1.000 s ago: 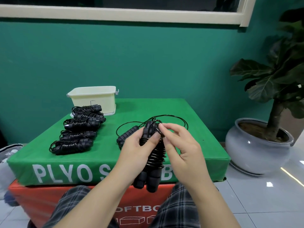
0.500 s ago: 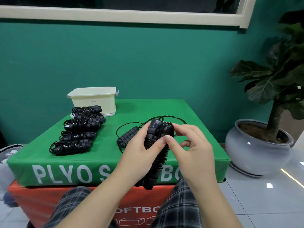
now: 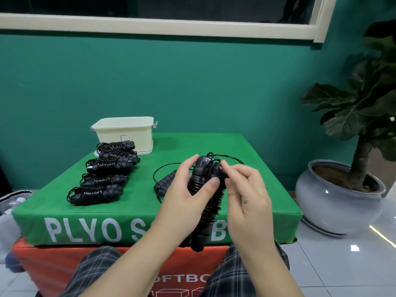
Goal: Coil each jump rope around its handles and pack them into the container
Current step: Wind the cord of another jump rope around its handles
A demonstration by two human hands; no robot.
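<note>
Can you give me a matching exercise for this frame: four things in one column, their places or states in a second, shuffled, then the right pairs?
Things:
1. cream container
2. row of coiled jump ropes
3. jump rope in the hands
4. uncoiled jump rope

Places or states:
A. lying loose on the green box, partly behind the left hand
B. at the far left corner of the green box
C. held upright by the left hand, the right hand pinching its cord near the top
D. lined up in front of the container

Pairs: 1-B, 2-D, 3-C, 4-A
</note>
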